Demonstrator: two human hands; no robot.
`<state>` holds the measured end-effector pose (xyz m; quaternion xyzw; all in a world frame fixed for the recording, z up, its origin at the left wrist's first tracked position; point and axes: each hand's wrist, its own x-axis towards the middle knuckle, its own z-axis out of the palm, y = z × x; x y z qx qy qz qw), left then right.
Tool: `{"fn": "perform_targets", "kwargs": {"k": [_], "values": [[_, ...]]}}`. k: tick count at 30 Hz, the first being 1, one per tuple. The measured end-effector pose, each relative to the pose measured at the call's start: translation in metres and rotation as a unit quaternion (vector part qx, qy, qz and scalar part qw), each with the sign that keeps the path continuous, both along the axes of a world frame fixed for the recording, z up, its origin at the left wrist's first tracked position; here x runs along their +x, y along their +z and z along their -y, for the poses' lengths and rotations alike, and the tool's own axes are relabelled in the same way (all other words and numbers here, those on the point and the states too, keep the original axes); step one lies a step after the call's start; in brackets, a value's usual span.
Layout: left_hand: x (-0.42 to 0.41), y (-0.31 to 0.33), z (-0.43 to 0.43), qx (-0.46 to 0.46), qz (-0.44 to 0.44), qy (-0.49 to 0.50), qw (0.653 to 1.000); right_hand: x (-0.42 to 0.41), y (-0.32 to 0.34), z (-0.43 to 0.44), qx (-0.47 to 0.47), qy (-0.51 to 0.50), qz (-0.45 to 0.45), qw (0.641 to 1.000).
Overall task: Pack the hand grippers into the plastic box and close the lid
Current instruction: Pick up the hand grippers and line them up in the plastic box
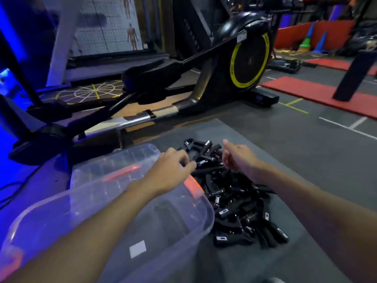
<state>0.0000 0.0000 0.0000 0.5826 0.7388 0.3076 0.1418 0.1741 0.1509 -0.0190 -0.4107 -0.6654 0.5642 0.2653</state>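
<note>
A grey gym floor mat [295, 160] fills the foreground, with an elliptical trainer [248, 58] standing at twelve o'clock and red mats [318, 92] at two o'clock. The clear plastic box [207, 209] sits open at seven o'clock in the view. Its lid [114, 164] lies flat just beyond it, at the box's twelve o'clock, probably set there to keep the mouth free for loading.

The hand grippers [240, 211] lie in a loose black heap on the mat at the box's three o'clock, touching or almost touching its right wall, so each transfer is a short sideways move. Whether any are already inside is hard to tell through the clear plastic.

The left hand [171, 168] reaches across the box's far corner, fingers curled toward a spring-topped gripper [202, 161] at the heap's eleven o'clock edge. Blur hides whether it actually pinches it. The right hand [236, 158] hangs over the heap's twelve o'clock end, thumb raised and fingers curled under; whether it holds a handle cannot be told. The hands are near each other but apart. Packing appears to be at or near its start.
</note>
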Motion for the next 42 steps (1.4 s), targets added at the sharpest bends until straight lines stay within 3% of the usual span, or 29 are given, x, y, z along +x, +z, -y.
{"fn": "perform_targets", "kwargs": {"k": [2, 3, 9, 12, 14, 24, 29, 42], "values": [[0.009, -0.011, 0.005, -0.066, -0.154, 0.009, 0.986, 0.014, -0.005, 0.005, 0.016, -0.017, 0.054, 0.998], [0.012, -0.018, 0.008, -0.086, -0.171, 0.008, 0.981, 0.022, -0.013, 0.004, 0.021, -0.031, 0.079, 0.996], [0.027, -0.038, 0.02, -0.127, -0.213, -0.003, 0.969, 0.054, -0.068, -0.006, 0.046, -0.066, 0.151, 0.985], [0.033, -0.047, 0.022, -0.137, -0.172, -0.011, 0.975, 0.063, -0.089, -0.011, 0.097, -0.086, 0.292, 0.948], [0.035, -0.05, 0.023, -0.114, -0.143, -0.017, 0.983, 0.069, -0.1, -0.015, 0.109, -0.083, 0.332, 0.933], [0.05, -0.066, 0.017, -0.083, -0.16, -0.04, 0.983, 0.073, -0.127, -0.038, 0.058, -0.077, 0.279, 0.956], [0.048, -0.063, 0.016, -0.101, -0.194, -0.03, 0.975, 0.073, -0.131, -0.046, 0.057, -0.128, 0.234, 0.962], [0.053, -0.046, 0.016, -0.165, -0.226, -0.025, 0.96, 0.06, -0.103, -0.033, 0.153, -0.226, 0.265, 0.925]]}}
